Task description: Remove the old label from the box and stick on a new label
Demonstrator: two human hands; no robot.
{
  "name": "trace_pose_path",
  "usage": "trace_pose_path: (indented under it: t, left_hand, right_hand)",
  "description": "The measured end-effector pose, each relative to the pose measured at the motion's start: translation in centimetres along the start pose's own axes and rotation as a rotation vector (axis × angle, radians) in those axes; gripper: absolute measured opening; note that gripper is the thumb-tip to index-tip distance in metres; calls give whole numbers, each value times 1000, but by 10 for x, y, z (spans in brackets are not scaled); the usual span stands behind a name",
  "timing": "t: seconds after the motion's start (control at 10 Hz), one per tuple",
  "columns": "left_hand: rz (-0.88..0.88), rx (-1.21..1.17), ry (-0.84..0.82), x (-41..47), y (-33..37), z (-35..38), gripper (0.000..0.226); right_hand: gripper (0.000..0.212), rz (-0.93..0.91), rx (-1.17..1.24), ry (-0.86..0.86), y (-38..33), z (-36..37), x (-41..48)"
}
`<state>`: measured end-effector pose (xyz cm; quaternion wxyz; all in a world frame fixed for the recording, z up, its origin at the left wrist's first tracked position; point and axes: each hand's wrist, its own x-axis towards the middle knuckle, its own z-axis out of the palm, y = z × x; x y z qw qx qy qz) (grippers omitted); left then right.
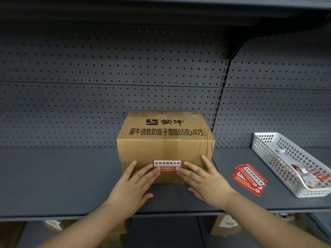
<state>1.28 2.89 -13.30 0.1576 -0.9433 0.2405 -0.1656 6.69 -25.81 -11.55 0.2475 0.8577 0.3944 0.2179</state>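
Head view: flat hands press glossy label onto cardboard box.

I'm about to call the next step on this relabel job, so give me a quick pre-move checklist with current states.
1. Brown cardboard box sits steady on the grey metal shelf: ok.
2. Red and white label is on the box's front face: ok.
3. Left hand and right hand lie flat with fingertips at the label's two ends: ok.
4. Label fully stuck, no lifted corner: cannot tell, fingertips cover its lower edges.
5. Spare red label sheets lie on the shelf to the right: ok.
6. White perforated plastic basket at far right holds crumpled scraps: ok.
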Motion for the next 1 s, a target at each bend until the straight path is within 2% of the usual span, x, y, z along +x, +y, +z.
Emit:
trace_pose_path:
  t: [0.1,0.3,0.5,0.8,0.9,1.0]
  left_hand:
    - [-38,-12,48,-15,-9,6,65]
    - [108,15,27,6,10,10,67]
    - [98,29,36,-7,-15,11,63]
    - [56,87,50,-28,-26,19,63]
    - [88,64,89,-33,-21,26,57]
    - [11,-100,129,-34,-12,14,50]
  right_hand:
    - [62,33,-9,8,12,5,-20]
    - [65,-63,22,57,-27,-7,11]
    - [66,-10,10,-47,-3,5,-4]
    - [60,74,25,-66,-4,19,-25]
    - [58,101,103,12,-10,8,-26]
    - [54,231,388,214,-19,-18,-33]
